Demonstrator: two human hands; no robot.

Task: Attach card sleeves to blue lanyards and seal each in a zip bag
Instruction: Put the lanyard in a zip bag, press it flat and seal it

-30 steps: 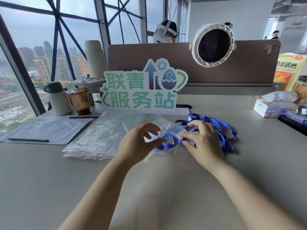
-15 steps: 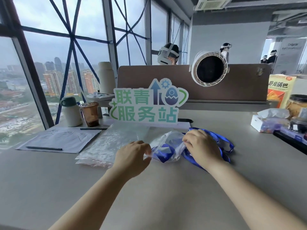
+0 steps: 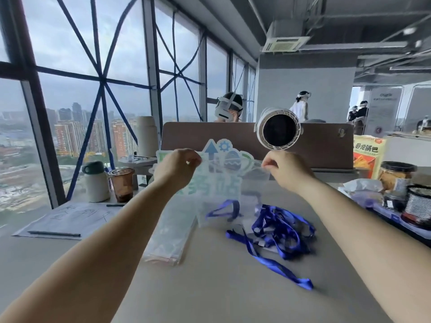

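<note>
Fingers [image 3: 194, 160] of our left hand [image 3: 178, 169] and fingers [image 3: 268, 163] of our right hand [image 3: 288, 172] are narrowly pinched on the two top corners of a clear zip bag [image 3: 219, 190], which hangs above the worktop [image 3: 210, 287] in front of the green sign [image 3: 211, 149]. One blue lanyard [image 3: 224, 212] lies at the bag's bottom; we cannot make out a card sleeve on it. The bag's mouth runs level, hand to hand, so we judge the seal calls for sliding a pinch along that line; both hands sit equally close. Loose lanyards [image 3: 279, 229] lie right of the sign and nearer us, spare bags [image 3: 170, 236] left of it.
</note>
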